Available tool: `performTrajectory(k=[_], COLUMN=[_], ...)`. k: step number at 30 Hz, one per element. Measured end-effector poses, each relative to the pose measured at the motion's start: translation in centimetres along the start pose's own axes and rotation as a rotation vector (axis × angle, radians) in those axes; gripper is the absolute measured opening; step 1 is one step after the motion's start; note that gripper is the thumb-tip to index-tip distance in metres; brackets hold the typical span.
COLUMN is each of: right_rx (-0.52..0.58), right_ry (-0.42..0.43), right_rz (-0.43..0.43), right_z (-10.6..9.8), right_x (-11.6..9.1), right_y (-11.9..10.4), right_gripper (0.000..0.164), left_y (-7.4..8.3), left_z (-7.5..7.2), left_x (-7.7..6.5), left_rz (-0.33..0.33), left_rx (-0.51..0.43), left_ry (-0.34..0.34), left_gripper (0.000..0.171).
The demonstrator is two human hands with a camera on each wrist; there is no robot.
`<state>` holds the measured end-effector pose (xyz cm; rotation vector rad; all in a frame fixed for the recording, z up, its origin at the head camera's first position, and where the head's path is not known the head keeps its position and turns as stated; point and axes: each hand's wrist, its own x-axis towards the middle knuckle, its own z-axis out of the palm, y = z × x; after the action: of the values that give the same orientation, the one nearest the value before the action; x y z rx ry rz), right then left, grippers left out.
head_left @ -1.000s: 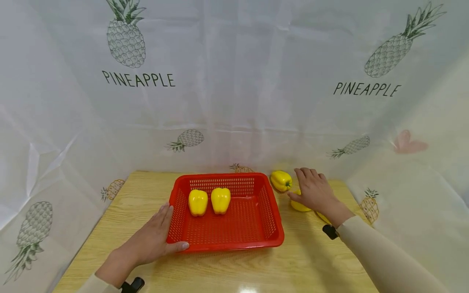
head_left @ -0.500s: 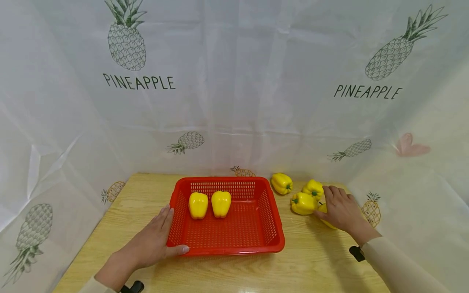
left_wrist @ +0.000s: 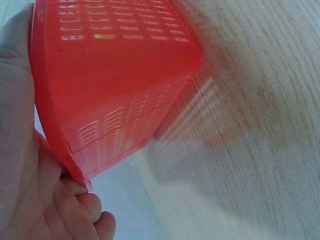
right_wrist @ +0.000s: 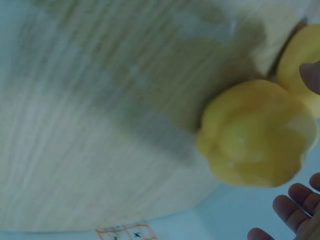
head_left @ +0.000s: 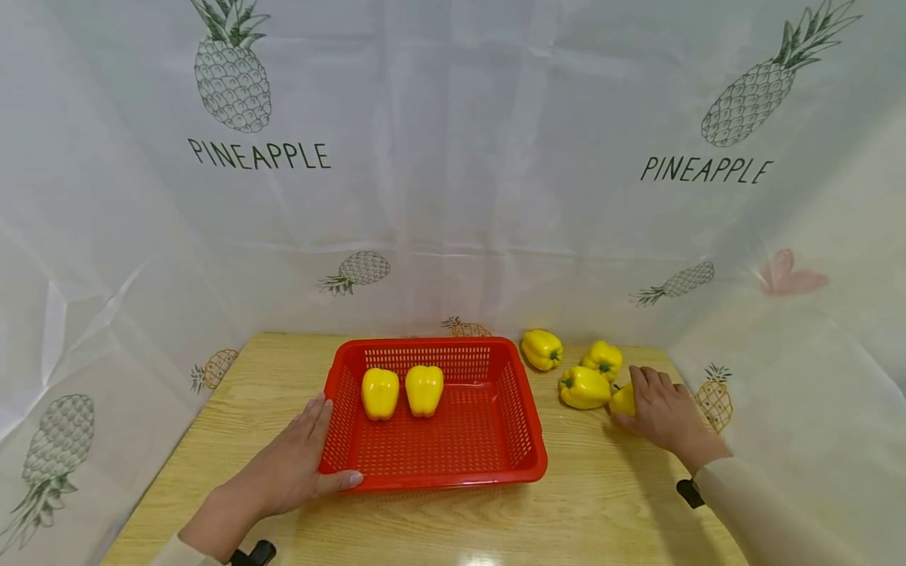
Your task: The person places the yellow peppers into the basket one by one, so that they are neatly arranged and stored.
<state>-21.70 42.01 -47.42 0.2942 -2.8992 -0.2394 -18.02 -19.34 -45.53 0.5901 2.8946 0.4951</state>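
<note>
A red plastic basket (head_left: 453, 478) with slotted walls stands on the table. Two yellow bell peppers, the left one (head_left: 380, 393) and the right one (head_left: 425, 391), are in its left half. My left hand (head_left: 286, 454) holds the basket's near left corner, thumb over the front rim and fingers along the left side. My right hand (head_left: 664, 413) is around the rightmost yellow bell pepper (head_left: 622, 400), partly covering it. In the right wrist view, the thumb and fingers stand apart on either side of this pepper (right_wrist: 257, 135), with gaps showing.
Right of the basket lie three more yellow bell peppers: one by its far corner (head_left: 542, 350), one behind (head_left: 603, 358) and one in front (head_left: 584, 387), close to the right hand. A pineapple-printed sheet (head_left: 460, 196) hangs behind the wooden table (head_left: 439, 527).
My right hand has moved right and nearer to me, from above the middle peppers to the rightmost one, uncovering the others. The left hand and basket stay in place.
</note>
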Motion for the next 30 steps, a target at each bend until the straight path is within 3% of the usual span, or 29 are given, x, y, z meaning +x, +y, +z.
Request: performTrajectory(k=[13,30], right_rx=[0.119,0.178], right_ry=[-0.065,-0.085], right_rz=[0.069,0.117], right_z=[2.1,2.2], right_x=[-0.5,-1.5], right_y=[0.2,-0.2], right_gripper=[0.098,0.092], left_y=[0.0,0.0], left_z=[0.0,-0.2], left_x=[0.0,0.1], left_rz=[0.022,0.017], left_rx=[0.017,0.002], left_ry=[0.012,0.009], left_gripper=[0.132,0.134])
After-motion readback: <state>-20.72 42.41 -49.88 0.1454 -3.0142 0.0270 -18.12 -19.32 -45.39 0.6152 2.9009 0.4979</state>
